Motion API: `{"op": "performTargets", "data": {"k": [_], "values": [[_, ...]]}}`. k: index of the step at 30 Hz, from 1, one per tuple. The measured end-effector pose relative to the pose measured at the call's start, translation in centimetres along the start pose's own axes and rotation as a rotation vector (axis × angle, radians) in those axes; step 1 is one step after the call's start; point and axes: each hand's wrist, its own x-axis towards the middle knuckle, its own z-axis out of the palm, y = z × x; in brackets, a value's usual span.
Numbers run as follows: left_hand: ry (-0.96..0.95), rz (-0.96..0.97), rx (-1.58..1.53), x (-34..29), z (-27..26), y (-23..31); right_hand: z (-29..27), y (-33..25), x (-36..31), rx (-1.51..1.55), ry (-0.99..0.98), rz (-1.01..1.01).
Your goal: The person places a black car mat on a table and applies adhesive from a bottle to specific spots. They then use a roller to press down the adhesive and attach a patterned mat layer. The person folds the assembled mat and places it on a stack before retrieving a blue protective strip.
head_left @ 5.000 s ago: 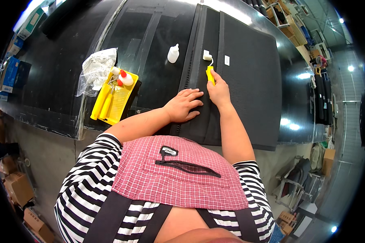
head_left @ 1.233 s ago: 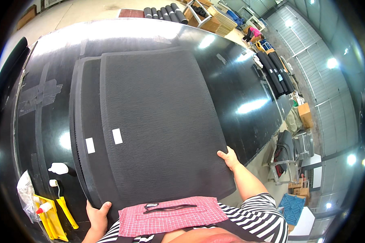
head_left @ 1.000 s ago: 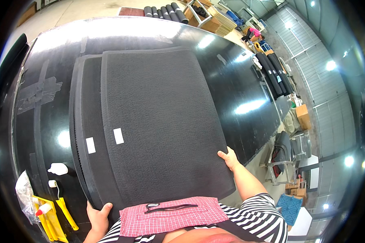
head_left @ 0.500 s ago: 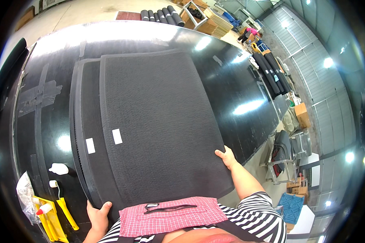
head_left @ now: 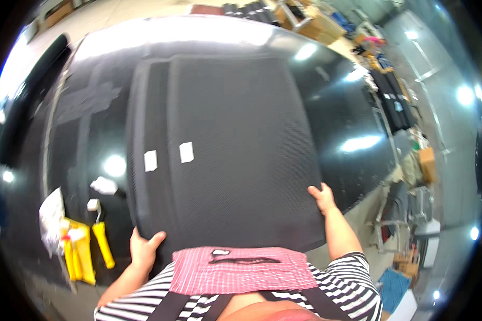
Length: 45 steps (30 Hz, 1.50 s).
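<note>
A stack of black ribbed mats [head_left: 241, 134] lies on a shiny black table. The top mat sits shifted to the right, so the left strips of the lower mats [head_left: 156, 117] show. Two white labels [head_left: 186, 152] are on the mats, one on the top mat and one on the strip beside it. My left hand [head_left: 145, 249] holds the stack's near left edge, thumb on top and fingers hidden. At the near right edge, my right hand [head_left: 323, 199] has its thumb over the top mat and its other fingers curled around the side.
Left of the stack lie a white bottle [head_left: 104, 185], a small roller with a yellow handle [head_left: 103, 244], a yellow tray [head_left: 83, 257] and a clear plastic bag [head_left: 52, 216]. Dark rolls [head_left: 393, 101] stand beyond the table's right edge. A metal-framed cart [head_left: 389, 230] is at the right.
The whole view has shifted, so the table, mats and tools appear farther right and higher. Both hands keep their hold on the edges of the mats.
</note>
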Motion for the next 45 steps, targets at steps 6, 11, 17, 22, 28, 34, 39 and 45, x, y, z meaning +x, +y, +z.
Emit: {"op": "performTargets", "data": {"k": [6,11,17,22,28,34,39,45], "values": [[-0.024,-0.019,0.033,-0.3,-0.5,0.3,0.3,-2.3,-1.1,0.095,-0.124,0.055],[-0.002,-0.033,0.107,-0.8,-0.5,0.4,0.5,-3.2,-1.2,0.052,-0.097,0.073],[0.030,0.098,0.141,-0.4,0.3,-0.4,-0.1,-2.1,-1.3,0.113,-0.104,-0.020],[0.142,0.414,0.403,-2.5,2.3,1.3,-0.4,-6.9,-4.1,0.171,0.044,-0.158],[0.141,0.579,0.343,2.2,6.7,8.7,1.5,-14.1,3.5,0.152,0.123,-0.342],[0.283,0.686,0.669,15.6,10.1,16.7,5.4,-20.2,17.6,0.017,0.224,-0.514],[0.458,0.615,0.922,25.4,9.6,24.5,11.9,-28.8,27.5,-0.095,0.155,-0.523],[0.545,0.336,1.037,38.0,11.6,29.2,16.1,-29.5,39.6,-0.236,0.340,-0.565]]}}
